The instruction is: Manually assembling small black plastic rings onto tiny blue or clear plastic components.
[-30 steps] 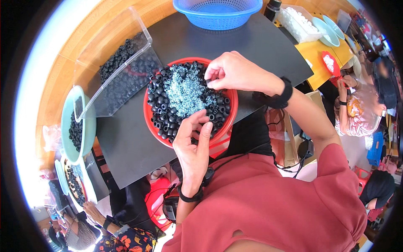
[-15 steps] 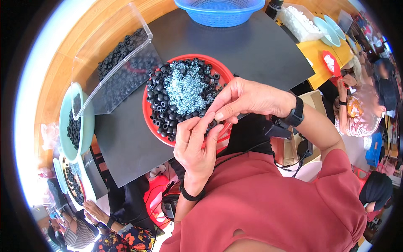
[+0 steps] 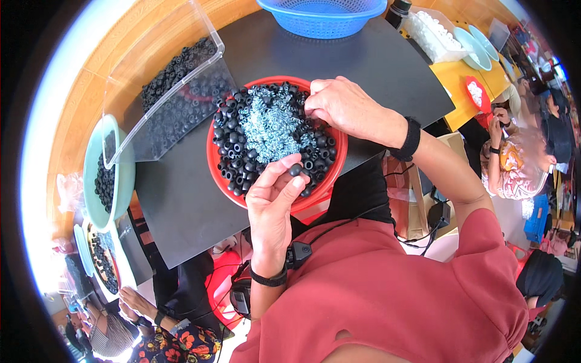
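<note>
A red basin (image 3: 338, 166) on the dark table holds many small hollow black plastic pieces (image 3: 233, 142) with a heap of small silvery coil springs (image 3: 269, 124) on top. Over the basin's near side, my left hand (image 3: 272, 199) pinches a round black plastic piece (image 3: 295, 170) between thumb and fingers. Reaching in from the right, my right hand (image 3: 357, 112) is at the basin's far right part, its thumb and fingers drawn together beside the black pieces. Whatever those fingertips hold, if anything, is hidden.
A clear plastic bin (image 3: 175, 91) of black pieces stands tilted at the left, beside a pale green basin (image 3: 124, 175). At the table's far edge is a blue basket (image 3: 324, 21). Other people work at left and right; a tub of white pieces (image 3: 433, 33) stands far right.
My hands have come apart from where they met over the basin's near right rim. The right hand moved up to the far right side; the left stayed near, holding the black piece.
</note>
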Demonstrator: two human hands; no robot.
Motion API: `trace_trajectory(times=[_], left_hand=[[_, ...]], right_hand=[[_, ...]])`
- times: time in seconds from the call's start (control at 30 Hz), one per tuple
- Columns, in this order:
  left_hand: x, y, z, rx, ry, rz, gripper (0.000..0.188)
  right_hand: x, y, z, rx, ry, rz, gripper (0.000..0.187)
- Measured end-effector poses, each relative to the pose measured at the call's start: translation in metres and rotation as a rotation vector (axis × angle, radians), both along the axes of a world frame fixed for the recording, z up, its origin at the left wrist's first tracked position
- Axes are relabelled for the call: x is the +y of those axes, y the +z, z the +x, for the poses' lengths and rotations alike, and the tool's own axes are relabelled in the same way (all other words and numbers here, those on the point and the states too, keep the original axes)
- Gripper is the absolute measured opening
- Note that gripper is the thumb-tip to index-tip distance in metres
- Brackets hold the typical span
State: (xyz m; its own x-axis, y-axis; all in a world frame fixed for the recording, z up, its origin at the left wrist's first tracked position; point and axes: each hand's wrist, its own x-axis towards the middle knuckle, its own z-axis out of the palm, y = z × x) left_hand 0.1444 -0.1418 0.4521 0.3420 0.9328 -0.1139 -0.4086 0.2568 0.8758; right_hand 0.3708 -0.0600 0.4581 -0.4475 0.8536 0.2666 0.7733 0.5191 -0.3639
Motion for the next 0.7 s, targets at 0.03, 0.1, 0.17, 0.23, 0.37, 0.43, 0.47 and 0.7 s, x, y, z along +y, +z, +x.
trace_trajectory(times=[0.03, 0.1, 0.17, 0.23, 0.37, 0.43, 0.47, 0.7], left_hand=[[0.001, -0.003, 0.000, 0.009, 0.007, 0.010, 0.028], [0.003, -0.004, 0.000, 0.020, 0.015, 0.018, 0.028], [0.005, -0.003, 0.000, -0.032, 0.013, -0.004, 0.028], [0.005, 0.000, 0.001, -0.025, 0.024, -0.013, 0.027], [0.006, 0.002, 0.005, -0.024, 0.017, -0.005, 0.027], [0.005, 0.002, 0.008, -0.075, 0.041, -0.005, 0.024], [0.004, 0.002, 0.008, -0.050, 0.071, 0.007, 0.025], [0.004, 0.007, 0.007, -0.100, 0.073, -0.053, 0.023]], right_hand=[[0.001, 0.000, 0.001, -0.020, 0.008, 0.007, 0.005], [0.000, -0.003, 0.002, -0.017, 0.001, 0.020, 0.006], [-0.001, -0.002, 0.000, -0.010, -0.001, 0.032, 0.006], [-0.007, 0.007, -0.002, 0.052, -0.068, -0.006, 0.008], [-0.023, 0.026, -0.004, 0.211, -0.081, -0.007, 0.013], [-0.039, 0.041, -0.011, 0.372, -0.027, -0.102, 0.016], [-0.048, 0.047, -0.015, 0.450, -0.006, -0.181, 0.016], [-0.072, 0.051, -0.031, 0.649, -0.008, -0.296, 0.017]])
